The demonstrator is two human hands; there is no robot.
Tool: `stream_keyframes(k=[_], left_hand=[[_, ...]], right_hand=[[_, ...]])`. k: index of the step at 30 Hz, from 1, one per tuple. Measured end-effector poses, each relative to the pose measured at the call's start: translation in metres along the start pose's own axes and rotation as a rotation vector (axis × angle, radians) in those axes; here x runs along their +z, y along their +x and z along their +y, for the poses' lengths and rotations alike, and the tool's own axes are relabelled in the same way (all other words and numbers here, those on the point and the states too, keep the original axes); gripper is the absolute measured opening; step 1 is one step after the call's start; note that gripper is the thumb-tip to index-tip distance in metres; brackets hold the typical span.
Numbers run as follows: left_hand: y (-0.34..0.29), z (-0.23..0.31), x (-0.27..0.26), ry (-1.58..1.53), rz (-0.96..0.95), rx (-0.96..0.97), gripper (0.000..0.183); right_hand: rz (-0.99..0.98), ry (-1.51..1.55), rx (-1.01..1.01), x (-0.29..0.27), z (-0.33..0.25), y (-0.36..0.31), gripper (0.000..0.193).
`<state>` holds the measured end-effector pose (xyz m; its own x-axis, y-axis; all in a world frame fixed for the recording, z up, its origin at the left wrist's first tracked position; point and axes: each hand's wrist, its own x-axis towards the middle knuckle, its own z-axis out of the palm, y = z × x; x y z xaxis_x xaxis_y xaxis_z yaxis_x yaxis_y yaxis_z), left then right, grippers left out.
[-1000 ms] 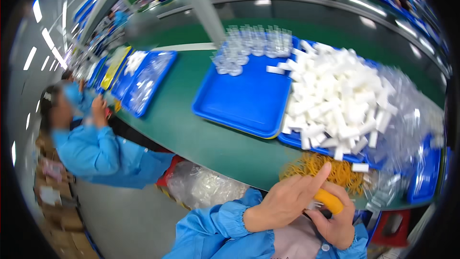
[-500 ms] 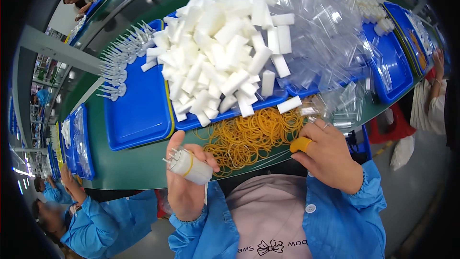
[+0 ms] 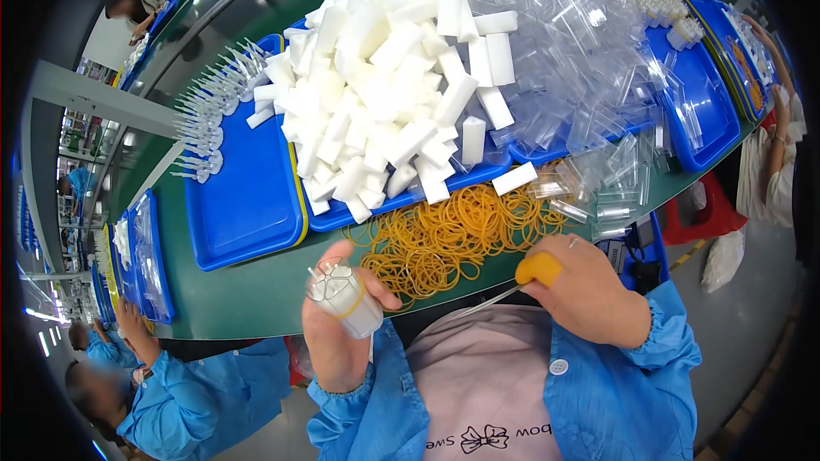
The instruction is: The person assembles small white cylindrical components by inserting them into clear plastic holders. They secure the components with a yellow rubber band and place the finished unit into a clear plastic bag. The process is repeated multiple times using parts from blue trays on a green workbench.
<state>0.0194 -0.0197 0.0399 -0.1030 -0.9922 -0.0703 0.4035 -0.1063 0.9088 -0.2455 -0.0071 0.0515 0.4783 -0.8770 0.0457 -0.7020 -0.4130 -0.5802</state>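
On the green bench [image 3: 256, 290], left hand [image 3: 337, 341] grips a banded white bundle [image 3: 343, 297] (clear-capped), right hand [image 3: 589, 299] an orange-handled tool [image 3: 536, 270].

Compared with half a second ago, the left hand [image 3: 337, 337] holds the small white rubber-banded bundle [image 3: 344, 299] slightly lower and closer to the body; the right hand [image 3: 585, 294] keeps gripping the yellow-handled tool [image 3: 536, 270].
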Motion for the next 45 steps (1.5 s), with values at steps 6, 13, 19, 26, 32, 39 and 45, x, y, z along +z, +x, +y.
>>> stream_keyframes(k=[6,13,19,26,32,39,45], left_hand=[[-0.006,-0.007,0.020,-0.205,-0.150,-0.262,0.071],[-0.016,-0.011,0.040,0.003,-0.262,-0.435,0.085],[-0.017,-0.014,0.039,-0.012,-0.312,-0.470,0.085],[-0.017,-0.015,0.039,0.046,-0.335,-0.415,0.082],[-0.023,-0.024,0.035,0.320,-0.272,-0.185,0.065],[-0.007,-0.012,0.042,0.814,-0.334,0.080,0.063],[-0.004,-0.012,0.046,0.872,-0.357,0.102,0.064]], right_hand=[[0.317,1.130,0.130,-0.023,-0.011,-0.002,0.015],[0.388,0.936,-0.008,-0.016,-0.031,0.021,0.017],[0.292,1.032,0.054,-0.014,-0.039,0.028,0.022],[0.356,0.919,0.002,-0.001,-0.033,0.030,0.017],[0.421,0.564,-0.094,-0.002,-0.037,0.032,0.014],[0.549,1.067,0.132,0.012,-0.030,0.029,0.016],[0.502,1.043,0.089,0.014,-0.033,0.033,0.017]])
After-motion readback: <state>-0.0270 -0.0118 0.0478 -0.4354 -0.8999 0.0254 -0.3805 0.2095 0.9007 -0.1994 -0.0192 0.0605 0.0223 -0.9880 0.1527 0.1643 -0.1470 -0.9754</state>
